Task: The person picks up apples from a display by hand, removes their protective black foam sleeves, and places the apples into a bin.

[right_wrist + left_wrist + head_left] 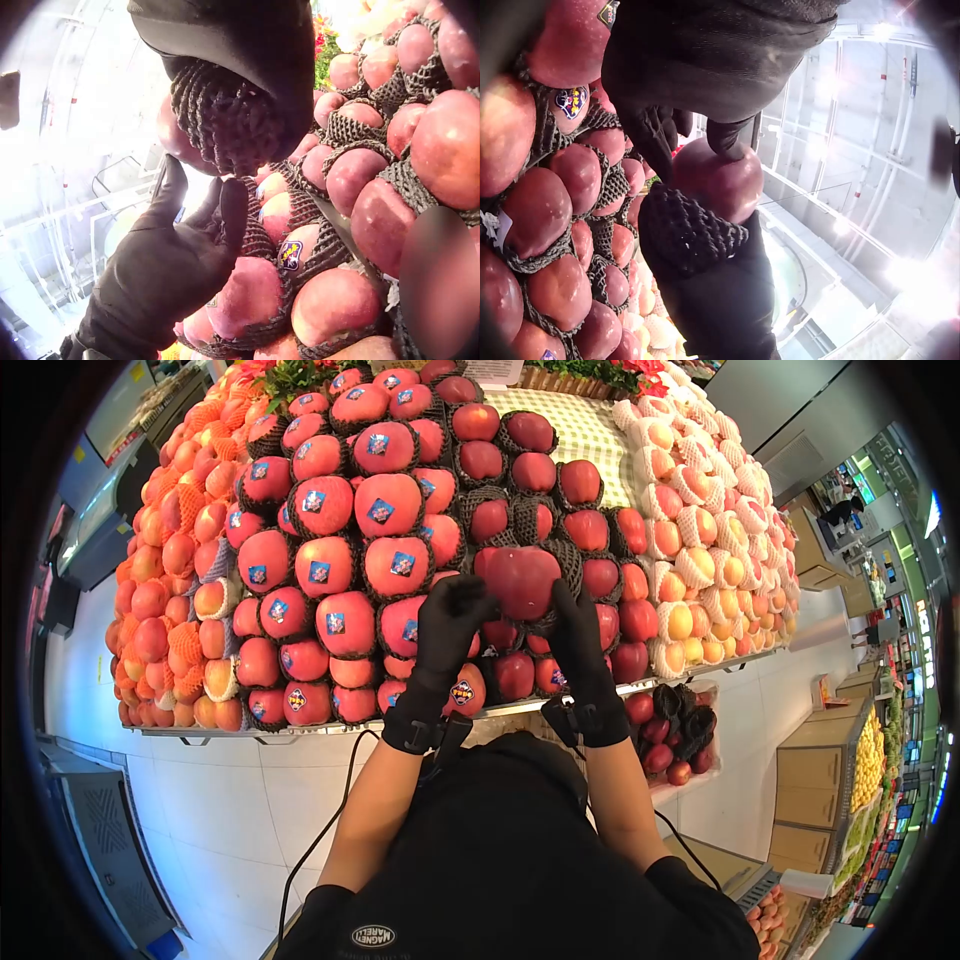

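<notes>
A large dark red apple (522, 582) is held up in front of the display, partly covered by a black foam net (694, 229). My gloved right hand (582, 645) grips it from the right, with the net against the palm and fingers. My gloved left hand (450, 628) is at the other side. In the right wrist view, the left hand (169, 259) has its thumb and fingers spread apart, their tips right at the apple's lower edge. One left fingertip (727, 139) touches the bare red skin in the left wrist view.
Stickered apples (325, 570) in dark nets are stacked to the left, smaller dark red ones (590, 530) to the right. Peach-like fruit (695, 567) in white nets fills the far right. A checked cloth (580, 435) lies behind. A box of apples (675, 735) sits below the edge.
</notes>
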